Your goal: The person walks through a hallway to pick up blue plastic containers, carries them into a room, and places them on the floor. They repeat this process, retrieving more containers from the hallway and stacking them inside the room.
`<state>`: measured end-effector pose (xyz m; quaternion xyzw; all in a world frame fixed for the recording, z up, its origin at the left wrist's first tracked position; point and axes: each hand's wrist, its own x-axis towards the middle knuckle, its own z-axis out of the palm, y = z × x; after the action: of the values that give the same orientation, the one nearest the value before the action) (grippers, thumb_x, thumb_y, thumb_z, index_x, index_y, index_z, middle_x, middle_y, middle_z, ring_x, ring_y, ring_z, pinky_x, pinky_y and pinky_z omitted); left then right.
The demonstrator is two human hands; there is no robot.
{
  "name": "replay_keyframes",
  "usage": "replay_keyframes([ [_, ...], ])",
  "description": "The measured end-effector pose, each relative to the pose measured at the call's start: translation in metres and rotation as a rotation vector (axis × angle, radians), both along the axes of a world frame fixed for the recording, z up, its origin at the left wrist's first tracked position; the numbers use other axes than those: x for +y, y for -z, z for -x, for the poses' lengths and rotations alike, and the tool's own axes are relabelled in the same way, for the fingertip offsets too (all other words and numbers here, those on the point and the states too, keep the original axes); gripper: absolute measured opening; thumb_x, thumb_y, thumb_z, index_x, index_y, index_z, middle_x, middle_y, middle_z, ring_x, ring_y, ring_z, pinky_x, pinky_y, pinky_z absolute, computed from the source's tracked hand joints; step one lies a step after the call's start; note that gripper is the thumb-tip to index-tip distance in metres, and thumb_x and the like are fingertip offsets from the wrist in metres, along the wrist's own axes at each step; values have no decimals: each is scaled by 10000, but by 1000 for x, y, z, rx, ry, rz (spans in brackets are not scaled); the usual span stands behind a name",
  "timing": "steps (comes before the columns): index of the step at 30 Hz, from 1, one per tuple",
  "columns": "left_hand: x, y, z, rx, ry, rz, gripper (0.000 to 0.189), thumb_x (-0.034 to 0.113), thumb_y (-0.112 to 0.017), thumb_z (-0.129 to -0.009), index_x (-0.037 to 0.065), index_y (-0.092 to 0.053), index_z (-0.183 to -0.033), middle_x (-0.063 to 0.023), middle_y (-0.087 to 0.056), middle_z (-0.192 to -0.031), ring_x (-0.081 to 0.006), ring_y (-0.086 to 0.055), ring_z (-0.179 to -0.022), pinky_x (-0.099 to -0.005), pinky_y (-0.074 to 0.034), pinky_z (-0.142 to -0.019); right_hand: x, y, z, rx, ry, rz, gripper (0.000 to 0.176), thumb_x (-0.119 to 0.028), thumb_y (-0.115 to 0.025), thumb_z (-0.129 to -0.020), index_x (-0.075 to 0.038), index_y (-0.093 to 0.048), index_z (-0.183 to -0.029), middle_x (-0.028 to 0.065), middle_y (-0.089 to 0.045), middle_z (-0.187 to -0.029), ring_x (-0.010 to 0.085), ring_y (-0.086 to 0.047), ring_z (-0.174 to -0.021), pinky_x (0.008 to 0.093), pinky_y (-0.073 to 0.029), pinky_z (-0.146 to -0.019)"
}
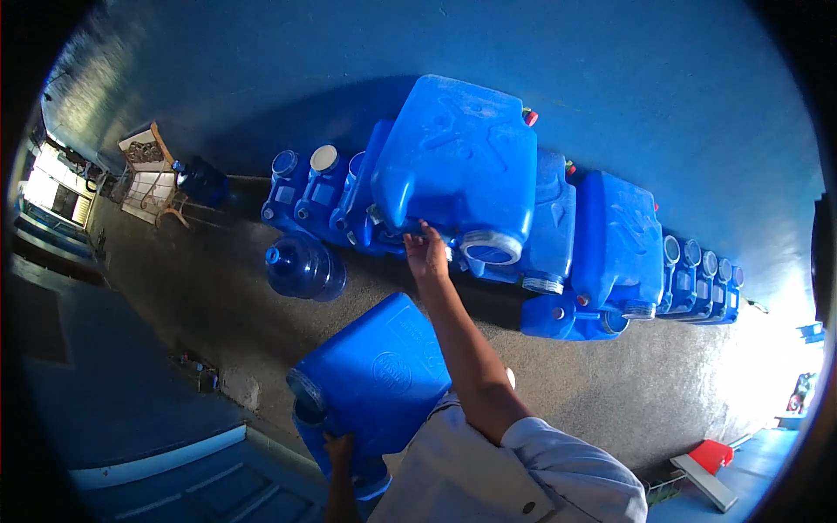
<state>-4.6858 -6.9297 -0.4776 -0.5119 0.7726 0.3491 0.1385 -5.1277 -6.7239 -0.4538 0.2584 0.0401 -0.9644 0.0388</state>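
My right hand (426, 254) reaches up to a large blue water jug (466, 144) on top of the row by the wall. Its fingers curl at the jug's handle side, beside the wide round cap (491, 247); the grip is partly hidden. Low in front of my body, another blue water jug (384, 362) is tilted, with a round cap at its left end. My left hand (338, 449) is closed at that jug's handle end, where its fingers are partly in shadow.
More blue jugs stand along the wall, some stacked, including a jug (616, 240) to the right and slim ones (702, 275) beyond. A round bottle (305, 267) stands on the concrete floor. A bench (153, 179) is at far left, a red object (711, 456) lower right.
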Motion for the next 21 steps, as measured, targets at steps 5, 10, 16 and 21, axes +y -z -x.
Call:
replay_keyframes([
  [5,-33,-5,-16,-71,-12,4,855,360,-619,-600,2,-255,-1286,-243,-449,-1125,-379,-434,-1062,-425,-371,-876,43,-134,1,362,59,-144,156,-77,-584,-791,-62,-490,-915,62,-550,-946,205,-538,-891,451,-458,-817],
  [10,-56,-9,-16,-138,100,60,870,388,-633,-602,20,-252,-1292,-243,-412,-1182,-343,-461,-1045,-426,-400,-846,104,-257,20,615,99,-304,192,-99,-571,-822,-48,-480,-983,61,-542,-933,165,-532,-891,467,-447,-842],
  [16,-79,18,-10,-77,150,102,842,338,-664,-612,-1,-271,-1275,-223,-464,-1137,-318,-504,-967,-407,-418,-812,129,-349,-85,606,89,-322,320,-113,-541,-845,33,-438,-1111,111,-477,-1080,219,-493,-1019,439,-379,-934],
  [21,-89,7,-4,27,58,-49,842,334,-658,-618,-22,-263,-1270,-215,-456,-1141,-319,-495,-962,-398,-413,-824,149,-292,-191,277,10,-346,367,-109,-590,-808,-18,-419,-1120,85,-494,-1096,214,-498,-1034,429,-400,-893],
])
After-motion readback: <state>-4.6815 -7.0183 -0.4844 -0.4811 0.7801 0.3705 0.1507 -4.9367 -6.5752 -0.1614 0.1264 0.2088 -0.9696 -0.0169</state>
